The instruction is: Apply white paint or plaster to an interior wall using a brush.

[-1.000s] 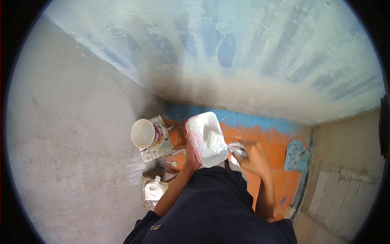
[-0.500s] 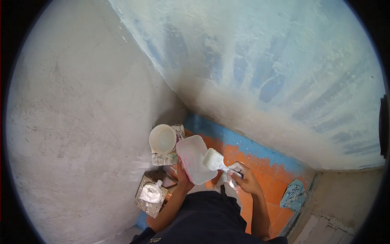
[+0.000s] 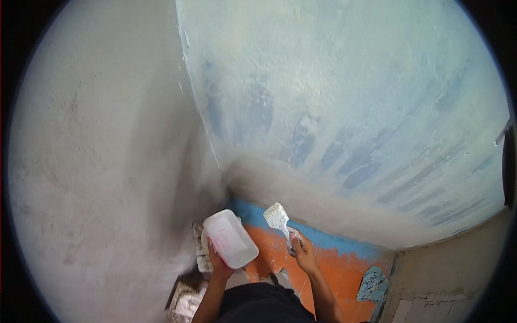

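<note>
A white rectangular plastic tub [image 3: 237, 242], pinkish in places inside, is tilted in my left hand [image 3: 219, 264], whose fingers grip its near left side. My right hand [image 3: 303, 253] is closed around the handle of a paintbrush [image 3: 277, 216]. The brush points up and away, its wide bristles coated in white paint, and stands apart from the tub to its right. White smears also cover the brush handle. Beyond both hands rises a wall [image 3: 344, 107] with uneven white coating over bluish patches.
A bare grey wall [image 3: 97, 161] stands at the left. The floor has orange tiles [image 3: 334, 280] and a blue strip [image 3: 344, 245] along the wall. A crumpled bluish cloth [image 3: 372, 284] lies at the right. A paint-spattered stand with a whitish bag [image 3: 187, 304] is at lower left.
The brush has moved out from over the tub, up and away toward the coated wall. The tub has shifted left and now hides the round bucket. The view has tilted up.
</note>
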The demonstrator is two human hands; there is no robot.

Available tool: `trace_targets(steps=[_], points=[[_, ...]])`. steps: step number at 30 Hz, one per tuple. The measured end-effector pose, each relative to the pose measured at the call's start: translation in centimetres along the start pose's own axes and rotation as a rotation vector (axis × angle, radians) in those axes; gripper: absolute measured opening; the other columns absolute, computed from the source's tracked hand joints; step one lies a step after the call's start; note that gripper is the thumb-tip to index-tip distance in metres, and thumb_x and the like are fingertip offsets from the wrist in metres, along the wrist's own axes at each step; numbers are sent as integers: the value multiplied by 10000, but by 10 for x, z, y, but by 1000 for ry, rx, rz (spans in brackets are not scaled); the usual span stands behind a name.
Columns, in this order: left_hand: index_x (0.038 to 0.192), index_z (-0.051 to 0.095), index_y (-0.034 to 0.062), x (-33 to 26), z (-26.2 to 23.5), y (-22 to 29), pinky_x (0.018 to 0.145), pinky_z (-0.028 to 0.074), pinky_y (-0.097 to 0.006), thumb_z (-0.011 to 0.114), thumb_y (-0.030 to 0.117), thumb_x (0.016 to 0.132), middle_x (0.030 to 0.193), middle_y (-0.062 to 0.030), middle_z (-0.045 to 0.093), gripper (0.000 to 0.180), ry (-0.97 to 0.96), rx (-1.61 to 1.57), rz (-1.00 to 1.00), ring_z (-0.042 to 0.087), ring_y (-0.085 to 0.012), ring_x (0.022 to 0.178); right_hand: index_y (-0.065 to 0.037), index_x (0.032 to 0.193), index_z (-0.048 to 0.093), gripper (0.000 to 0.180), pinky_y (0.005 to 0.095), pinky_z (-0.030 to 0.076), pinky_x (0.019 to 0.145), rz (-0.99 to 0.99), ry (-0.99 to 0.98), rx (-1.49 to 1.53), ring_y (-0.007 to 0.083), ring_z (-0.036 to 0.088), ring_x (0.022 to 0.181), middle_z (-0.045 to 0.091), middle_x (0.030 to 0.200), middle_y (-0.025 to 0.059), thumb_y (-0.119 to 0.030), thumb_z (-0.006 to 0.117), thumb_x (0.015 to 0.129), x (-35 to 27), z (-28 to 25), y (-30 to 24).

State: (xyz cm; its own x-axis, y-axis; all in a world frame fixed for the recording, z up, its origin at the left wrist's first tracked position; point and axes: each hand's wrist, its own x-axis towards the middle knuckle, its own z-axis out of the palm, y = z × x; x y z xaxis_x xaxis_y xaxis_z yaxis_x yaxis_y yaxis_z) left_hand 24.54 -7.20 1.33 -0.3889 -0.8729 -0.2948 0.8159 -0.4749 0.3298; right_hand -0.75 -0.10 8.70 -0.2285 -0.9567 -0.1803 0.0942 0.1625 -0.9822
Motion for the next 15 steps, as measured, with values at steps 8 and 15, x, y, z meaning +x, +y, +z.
trace_targets(steps=[8,15], points=[[1471,392,153,27,-2,82,1060,442,-523,303,601,1002,1400,-99,530,655,-59,40,-64,552,-325,1250,-27,1351,551,377,217,302,529,-151,320,-1,34,353,623,428,743,-66,-251,472,1059,33,62,-33],[1460,408,143,42,-19,110,1084,419,-487,312,551,1027,1398,-82,531,602,-89,-46,-25,530,-302,1270,-28,1240,596,351,231,277,499,-190,402,-96,33,344,584,413,685,-60,-303,484,1054,65,80,-45]])
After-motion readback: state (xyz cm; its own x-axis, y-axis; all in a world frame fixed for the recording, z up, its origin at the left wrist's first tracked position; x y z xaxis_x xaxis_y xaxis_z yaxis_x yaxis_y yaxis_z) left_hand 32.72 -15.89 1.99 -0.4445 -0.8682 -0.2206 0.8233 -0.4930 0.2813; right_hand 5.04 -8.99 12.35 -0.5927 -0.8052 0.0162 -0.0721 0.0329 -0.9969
